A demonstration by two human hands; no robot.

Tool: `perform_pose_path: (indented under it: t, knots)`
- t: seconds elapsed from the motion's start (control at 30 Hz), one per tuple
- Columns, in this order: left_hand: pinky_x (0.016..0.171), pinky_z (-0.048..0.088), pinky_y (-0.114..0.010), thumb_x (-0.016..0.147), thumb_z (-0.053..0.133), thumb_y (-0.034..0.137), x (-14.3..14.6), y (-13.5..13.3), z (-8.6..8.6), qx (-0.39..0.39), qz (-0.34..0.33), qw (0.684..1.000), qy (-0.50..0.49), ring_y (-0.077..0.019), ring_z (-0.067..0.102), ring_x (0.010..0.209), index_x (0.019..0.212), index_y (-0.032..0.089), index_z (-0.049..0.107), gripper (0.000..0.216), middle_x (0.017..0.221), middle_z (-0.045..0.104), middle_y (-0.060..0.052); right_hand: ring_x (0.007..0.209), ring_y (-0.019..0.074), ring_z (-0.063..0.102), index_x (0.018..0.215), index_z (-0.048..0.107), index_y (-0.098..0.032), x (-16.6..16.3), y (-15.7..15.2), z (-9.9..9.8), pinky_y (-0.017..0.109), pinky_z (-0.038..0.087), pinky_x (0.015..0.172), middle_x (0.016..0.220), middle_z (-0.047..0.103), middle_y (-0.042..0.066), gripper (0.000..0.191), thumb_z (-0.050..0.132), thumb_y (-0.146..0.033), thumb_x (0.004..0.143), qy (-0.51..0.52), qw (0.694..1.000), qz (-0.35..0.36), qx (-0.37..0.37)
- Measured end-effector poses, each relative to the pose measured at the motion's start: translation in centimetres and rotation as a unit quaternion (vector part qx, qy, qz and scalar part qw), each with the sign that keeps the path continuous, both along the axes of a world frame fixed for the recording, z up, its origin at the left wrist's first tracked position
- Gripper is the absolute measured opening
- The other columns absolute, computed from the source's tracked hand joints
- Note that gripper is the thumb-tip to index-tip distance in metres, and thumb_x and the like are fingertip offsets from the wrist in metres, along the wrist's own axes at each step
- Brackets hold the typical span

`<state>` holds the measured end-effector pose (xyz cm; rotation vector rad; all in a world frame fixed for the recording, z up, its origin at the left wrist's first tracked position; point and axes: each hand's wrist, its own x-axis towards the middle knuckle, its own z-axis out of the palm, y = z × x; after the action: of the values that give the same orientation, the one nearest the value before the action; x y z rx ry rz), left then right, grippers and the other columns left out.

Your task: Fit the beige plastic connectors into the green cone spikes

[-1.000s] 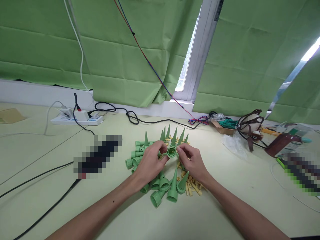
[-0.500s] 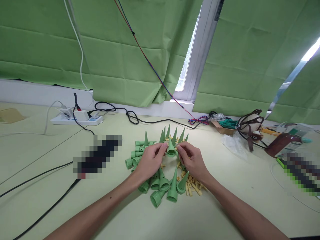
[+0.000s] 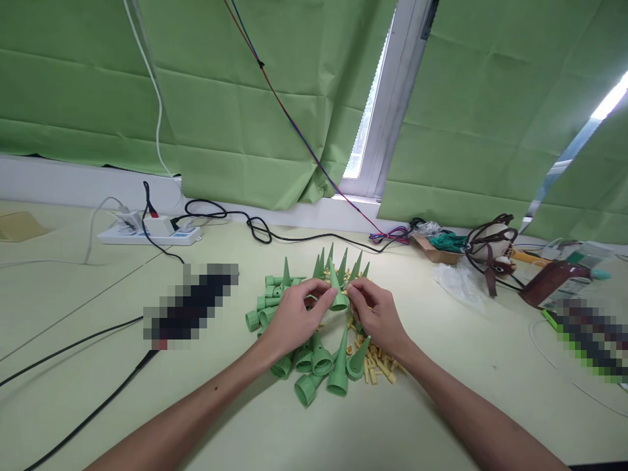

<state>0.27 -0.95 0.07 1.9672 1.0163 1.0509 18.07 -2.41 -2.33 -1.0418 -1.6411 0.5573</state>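
Note:
My left hand (image 3: 300,311) is closed, with thumb and fingers pinching a hollow green plastic cone (image 3: 338,302), its tip upward and its wide base low. On the cone's other side, my right hand (image 3: 375,307) is also closed, fingertips pressed together at the cone's side. What those fingertips hold, if anything, is too small to make out. Around both hands lie several more green cones (image 3: 338,378), some standing point up behind the fingers. Small yellow plastic pegs (image 3: 380,366) are heaped beneath and beside my right wrist.
A white power strip (image 3: 150,235) with plugs sits at the back left. Black cable (image 3: 314,237) runs along the wall. A blurred dark object (image 3: 193,304) lies to the left. At the right are a small cardboard box (image 3: 436,252), a clear plastic bag (image 3: 458,284) and a brown container (image 3: 549,284).
The cone in my left hand has turned more upright, so its hollow base faces me less. My left thumb has shifted onto its side. My right hand has barely moved.

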Motion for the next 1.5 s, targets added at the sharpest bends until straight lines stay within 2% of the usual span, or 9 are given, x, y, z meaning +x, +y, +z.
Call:
perform_pose_path:
  t: [0.13,0.43,0.6,0.77,1.03,1.33,1.5]
  knots:
    - [0.068,0.051,-0.030,0.090,0.054,0.042,0.0,-0.1,-0.1,0.013,-0.002,1.000,0.009,-0.0181,0.061,0.079,0.097,0.018,0.064,0.027,0.091,0.067,-0.005,0.053,0.0110,0.041,0.080,0.057,-0.019,0.0,-0.1,0.1,0.024,0.034,0.052,0.060,0.046,-0.004,0.024,0.048,-0.034,0.097,-0.014,1.000,-0.003,0.001]
    - [0.061,0.049,-0.027,0.088,0.056,0.033,0.1,-0.3,0.1,0.067,0.003,0.997,0.044,-0.0161,0.058,0.075,0.099,0.018,0.060,0.019,0.090,0.064,-0.005,0.055,0.0118,0.041,0.077,0.057,-0.019,-0.1,-0.1,0.4,0.025,0.034,0.053,0.062,0.048,-0.002,0.026,0.049,-0.036,0.095,-0.039,0.999,-0.017,0.008]
    - [0.062,0.048,-0.027,0.087,0.058,0.032,0.1,-0.3,0.2,0.071,0.005,0.996,0.053,-0.0156,0.058,0.075,0.098,0.019,0.057,0.017,0.092,0.062,-0.004,0.054,0.0115,0.041,0.076,0.056,-0.019,-0.1,-0.1,0.4,0.025,0.033,0.052,0.061,0.048,-0.003,0.025,0.050,-0.035,0.094,-0.043,0.999,-0.018,0.009]
    - [0.062,0.046,-0.027,0.087,0.058,0.031,0.0,-0.3,0.2,0.077,0.001,0.994,0.073,-0.0154,0.055,0.072,0.098,0.019,0.054,0.017,0.084,0.058,-0.002,0.055,0.0118,0.041,0.077,0.057,-0.019,0.0,-0.1,0.2,0.025,0.033,0.053,0.062,0.049,-0.002,0.024,0.049,-0.033,0.095,-0.051,0.999,-0.013,0.005]
    - [0.067,0.044,-0.027,0.090,0.053,0.018,-0.1,-0.1,-0.6,0.181,-0.009,0.978,0.101,-0.0150,0.054,0.074,0.098,0.019,0.054,0.009,0.085,0.058,-0.001,0.054,0.0110,0.042,0.081,0.057,-0.018,-0.1,-0.1,-0.1,0.024,0.033,0.052,0.062,0.050,-0.003,0.021,0.050,-0.033,0.095,-0.037,0.999,0.002,-0.001]
    - [0.078,0.047,-0.028,0.087,0.043,0.001,-0.3,-0.1,-1.0,0.263,-0.084,0.955,0.105,-0.0166,0.054,0.094,0.103,0.019,0.054,0.027,0.104,0.057,-0.005,0.048,0.0098,0.039,0.076,0.053,-0.019,-0.1,0.0,0.0,0.023,0.031,0.047,0.054,0.044,-0.005,0.028,0.048,-0.037,0.096,-0.024,0.998,0.016,-0.047]
    - [0.080,0.049,-0.028,0.087,0.041,-0.001,-0.2,0.1,-1.2,0.294,-0.083,0.947,0.101,-0.0167,0.055,0.095,0.104,0.019,0.053,0.029,0.104,0.056,-0.006,0.045,0.0097,0.041,0.077,0.054,-0.019,-0.1,0.1,-0.2,0.023,0.033,0.046,0.052,0.045,-0.005,0.027,0.048,-0.039,0.096,-0.006,0.998,0.026,-0.063]
